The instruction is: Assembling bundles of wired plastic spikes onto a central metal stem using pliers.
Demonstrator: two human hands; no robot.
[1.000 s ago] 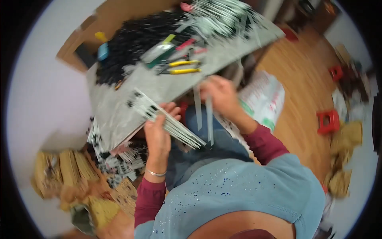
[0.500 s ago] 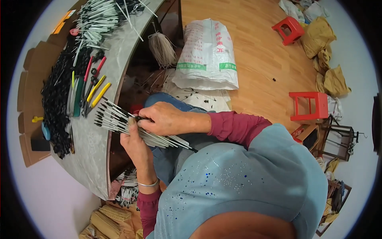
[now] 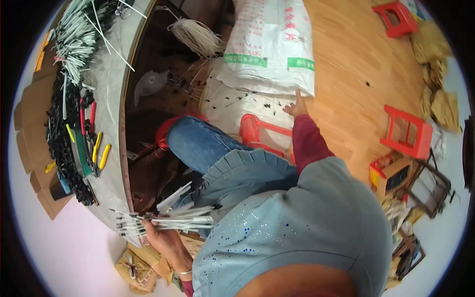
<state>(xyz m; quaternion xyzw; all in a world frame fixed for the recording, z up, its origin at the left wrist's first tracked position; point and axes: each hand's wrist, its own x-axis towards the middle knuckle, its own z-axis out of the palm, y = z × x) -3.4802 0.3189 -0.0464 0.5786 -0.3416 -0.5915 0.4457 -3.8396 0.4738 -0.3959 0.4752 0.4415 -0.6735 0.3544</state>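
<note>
left hand point(image 3: 166, 241): clasping a bundle of rods between thumb and fingers; a bangle point(image 3: 185, 272) is circling its wrist.

rods point(image 3: 185, 221): white; passing through the left hand, black ends pointing out to its left, the other ends fanning to its right before the shirt point(image 3: 297, 218); lying well apart from the right hand.

right hand point(image 3: 297, 107): spreading its fingers, well forward and to the right of the left hand; whether a fingertip is touching the sack cannot be told.

sack point(image 3: 272, 44): white, green-banded; lying just forward of the right hand.

sheet point(image 3: 222, 106): white, bearing black bits; lying to the left of the right hand.

near stool point(image 3: 250, 129): red; standing nearer the body than the right hand and to its left, partly hidden.

table point(image 3: 110, 141): grey; stretching forward and left from the left hand.

yellow-handled pliers point(image 3: 105, 156), red-handled pliers point(image 3: 92, 117): resting on the table, forward and left of the left hand.

black parts point(image 3: 71, 148): piling up to the left of the pliers.

rod heap point(image 3: 74, 42): white; lying on the table, far forward of the left hand.

far stool point(image 3: 419, 138): red; standing well to the right of the right hand.
</note>
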